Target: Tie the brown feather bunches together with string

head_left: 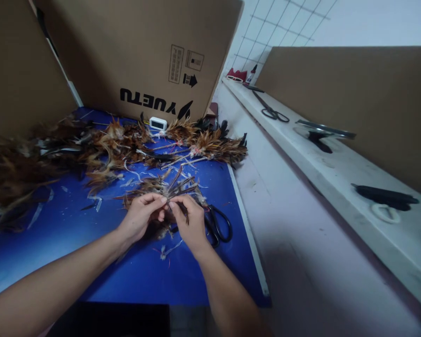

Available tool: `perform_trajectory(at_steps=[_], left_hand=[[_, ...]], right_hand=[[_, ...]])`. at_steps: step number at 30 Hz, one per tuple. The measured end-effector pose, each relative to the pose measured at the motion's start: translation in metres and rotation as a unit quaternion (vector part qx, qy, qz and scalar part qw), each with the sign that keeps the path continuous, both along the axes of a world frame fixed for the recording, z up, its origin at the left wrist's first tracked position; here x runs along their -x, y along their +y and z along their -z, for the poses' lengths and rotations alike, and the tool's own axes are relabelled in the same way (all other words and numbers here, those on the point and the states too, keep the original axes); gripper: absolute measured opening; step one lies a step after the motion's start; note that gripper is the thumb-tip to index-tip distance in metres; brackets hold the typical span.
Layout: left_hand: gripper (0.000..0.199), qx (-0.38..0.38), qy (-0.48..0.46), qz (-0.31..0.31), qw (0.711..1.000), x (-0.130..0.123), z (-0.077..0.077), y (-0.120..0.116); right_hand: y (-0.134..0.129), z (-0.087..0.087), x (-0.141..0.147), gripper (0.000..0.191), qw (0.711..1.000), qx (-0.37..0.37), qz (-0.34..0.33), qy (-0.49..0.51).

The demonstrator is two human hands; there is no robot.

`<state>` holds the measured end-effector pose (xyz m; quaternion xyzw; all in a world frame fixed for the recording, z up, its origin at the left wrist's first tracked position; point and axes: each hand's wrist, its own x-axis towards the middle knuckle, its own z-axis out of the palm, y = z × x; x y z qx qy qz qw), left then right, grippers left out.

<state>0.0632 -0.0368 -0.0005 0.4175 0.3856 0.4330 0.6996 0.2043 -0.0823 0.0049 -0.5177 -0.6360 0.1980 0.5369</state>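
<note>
2 hands (168, 213) pinching feathers (177, 187) nr 1 pr scissors (219, 225).

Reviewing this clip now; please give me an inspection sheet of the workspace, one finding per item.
Surface: blue tabletop, strewn with plumage and bits.
Job's things: brown feathers beneath and around the hands; black-handled scissors beside the right hand, blades hidden.
Clutter: feather bundles along the back, loose pale strips, small white device with dark display.
Grippers: left hand and right hand, bare, fingers pinching at feathers; exact piece too small to tell.
Cables: nothing seen.
Surroundings: printed cardboard behind; pale ledge at right, bearing dark scissors and a white ring-shaped item.
</note>
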Motion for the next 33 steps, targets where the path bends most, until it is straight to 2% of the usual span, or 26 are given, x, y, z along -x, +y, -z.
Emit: perform_trajectory(at_steps=[4, 13, 33], left_hand=[[0.023, 0.011, 0.005, -0.004, 1.000, 0.0006, 0.0019, 0.0014], [0.024, 0.020, 0.011, -0.006, 1.000, 0.0020, 0.0021, 0.0026], [0.023, 0.022, 0.011, 0.011, 1.000, 0.0015, 0.0009, 0.0020]], right_hand=[[-0.0007, -0.0012, -0.0011, 0.016, 0.997, -0.036, 0.011, -0.072], [0.0004, -0.0001, -0.0043, 0.016, 0.987, -0.082, 0.035, -0.134], [0.0002, 0.0010, -0.0058, 0.018, 0.981, -0.077, 0.033, -0.173]])
